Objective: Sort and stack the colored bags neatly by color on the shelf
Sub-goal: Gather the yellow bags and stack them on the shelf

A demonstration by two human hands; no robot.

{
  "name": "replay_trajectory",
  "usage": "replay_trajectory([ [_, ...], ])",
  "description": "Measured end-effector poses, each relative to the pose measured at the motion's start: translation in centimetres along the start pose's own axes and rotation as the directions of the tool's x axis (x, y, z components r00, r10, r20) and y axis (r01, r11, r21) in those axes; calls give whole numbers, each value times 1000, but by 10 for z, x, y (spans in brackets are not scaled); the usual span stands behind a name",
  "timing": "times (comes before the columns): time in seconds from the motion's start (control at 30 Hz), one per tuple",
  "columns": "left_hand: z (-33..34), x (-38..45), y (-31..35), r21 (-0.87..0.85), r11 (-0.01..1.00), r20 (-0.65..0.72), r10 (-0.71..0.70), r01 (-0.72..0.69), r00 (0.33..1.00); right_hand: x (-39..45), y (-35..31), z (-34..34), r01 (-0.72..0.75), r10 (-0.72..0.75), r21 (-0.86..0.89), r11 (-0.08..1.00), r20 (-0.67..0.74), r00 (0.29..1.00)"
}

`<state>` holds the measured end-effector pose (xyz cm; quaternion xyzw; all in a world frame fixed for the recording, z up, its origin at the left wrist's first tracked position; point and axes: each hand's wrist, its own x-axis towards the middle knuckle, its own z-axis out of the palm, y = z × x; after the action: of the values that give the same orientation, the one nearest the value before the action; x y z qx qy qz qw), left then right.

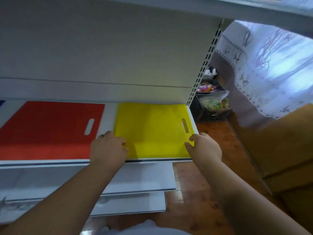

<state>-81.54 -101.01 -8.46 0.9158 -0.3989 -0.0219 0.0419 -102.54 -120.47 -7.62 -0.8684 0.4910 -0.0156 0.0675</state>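
A stack of flat yellow bags (152, 128) with a cut-out handle lies at the right end of the white shelf (42, 162). To its left lies a flat red bag stack (47, 129), also with a handle slot. My left hand (108, 150) rests on the yellow stack's near left corner, fingers curled at its edge. My right hand (205, 146) touches the stack's near right edge, thumb and fingertips against it. Whether either hand pinches the bags is not visible.
Lower white shelves (138, 180) jut out below. A slotted upright (203, 65) ends the shelf on the right. Beyond it stands a black crate (210, 112) with packaged goods, a wooden floor (220, 136), a patterned cloth (271, 73) and a brown cabinet (279, 150).
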Motion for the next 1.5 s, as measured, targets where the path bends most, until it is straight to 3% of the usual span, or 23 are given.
replay_trajectory([
  [0.2, -3, -16, -6, -155, 988, -106, -24, 8, 994, -4, -45, -10, 242, -241, 123, 962, -23, 970],
  [0.37, -10, -51, -57, -252, 968, -230, -68, 8, 971, -21, -128, -12, 443, -438, 234, 866, -73, 896],
  [0.57, -27, -131, -184, -333, 928, -272, -264, 167, 926, -77, -277, -5, 663, -643, 338, 668, -186, 743],
  [0.73, -45, -209, -321, -308, 899, -279, -398, 311, 874, -151, -423, 6, 761, -769, 423, 492, -199, 607],
  [0.93, -75, -266, -440, -319, 839, -302, -531, 441, 791, -214, -566, 6, 813, -839, 466, 348, -231, 492],
  [1.2, -76, -244, -578, -386, 744, -277, -657, 545, 701, -213, -725, 34, 814, -903, 515, 269, -159, 399],
  [1.37, -100, -258, -669, -354, 655, -279, -755, 667, 594, -241, -855, 39, 826, -949, 552, 115, -184, 255],
  [1.5, -109, -276, -747, -396, 562, -293, -826, 726, 480, -277, -948, 45, 827, -972, 560, 56, -157, 172],
])
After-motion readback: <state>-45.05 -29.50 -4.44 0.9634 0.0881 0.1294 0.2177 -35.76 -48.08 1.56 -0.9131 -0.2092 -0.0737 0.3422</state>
